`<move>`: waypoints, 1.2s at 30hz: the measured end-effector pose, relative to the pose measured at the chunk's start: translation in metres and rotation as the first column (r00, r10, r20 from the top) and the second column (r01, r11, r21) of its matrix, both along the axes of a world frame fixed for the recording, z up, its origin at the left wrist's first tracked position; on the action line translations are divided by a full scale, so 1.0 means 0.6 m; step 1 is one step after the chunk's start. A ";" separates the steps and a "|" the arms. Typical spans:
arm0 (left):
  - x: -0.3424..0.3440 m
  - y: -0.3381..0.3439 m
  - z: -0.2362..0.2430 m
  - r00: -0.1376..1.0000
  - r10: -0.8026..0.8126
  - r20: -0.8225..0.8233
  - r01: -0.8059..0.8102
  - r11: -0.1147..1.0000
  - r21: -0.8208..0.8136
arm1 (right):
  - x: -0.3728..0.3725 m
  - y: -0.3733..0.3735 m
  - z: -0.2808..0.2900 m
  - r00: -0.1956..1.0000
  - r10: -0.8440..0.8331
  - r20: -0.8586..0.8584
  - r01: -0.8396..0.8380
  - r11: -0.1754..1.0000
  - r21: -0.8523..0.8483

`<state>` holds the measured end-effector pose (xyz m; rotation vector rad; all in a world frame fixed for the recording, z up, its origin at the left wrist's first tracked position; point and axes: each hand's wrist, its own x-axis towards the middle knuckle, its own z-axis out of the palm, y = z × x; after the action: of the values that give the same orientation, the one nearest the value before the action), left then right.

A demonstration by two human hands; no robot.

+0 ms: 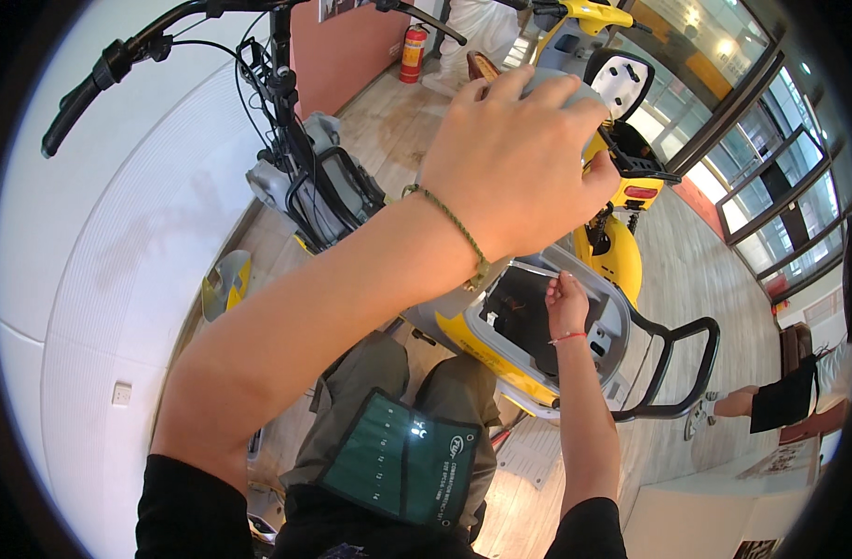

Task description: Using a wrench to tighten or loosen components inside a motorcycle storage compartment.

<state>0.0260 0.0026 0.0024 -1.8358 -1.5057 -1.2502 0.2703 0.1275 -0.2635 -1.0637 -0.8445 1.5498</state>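
My left hand (514, 154) is raised in front of me, its back toward me and a braided green cord round the wrist. Its fingers curl over the top of a grey rounded seat (579, 91), which is mostly hidden behind the hand; the fingertips do not show fully. Lower down, my right hand (565, 303), with a thin red cord on its wrist, pinches a slim silver wrench (535, 269). The wrench lies across the upper edge of the open dark compartment (517, 317) in a yellow and grey scooter (477, 343). On my lap rests a green wrench pouch (398, 456).
A black rear rack (691, 359) juts from the scooter at right. Black handlebars (86, 88) reach in at upper left. Beyond stand another yellow scooter (621, 252) and a red fire extinguisher (413, 54). A person in black shorts (784, 405) is at far right.
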 end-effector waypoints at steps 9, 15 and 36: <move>0.001 0.003 0.001 1.000 -0.006 -0.001 0.006 1.000 0.023 | 0.022 0.012 0.005 0.974 0.128 -0.187 -0.136 0.990 -0.033; -0.004 -0.006 0.004 1.000 0.006 -0.007 -0.006 0.999 -0.037 | 0.007 -0.099 0.059 0.961 0.265 -0.077 -0.270 0.961 -0.059; -0.002 -0.002 0.002 1.000 -0.020 -0.008 0.020 1.000 -0.001 | -0.053 -0.180 0.055 0.964 0.242 0.112 -0.242 0.970 -0.018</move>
<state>0.0249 0.0016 0.0033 -1.8587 -1.4874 -1.2494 0.2387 0.0194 -0.2305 -1.0911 -1.0829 1.7060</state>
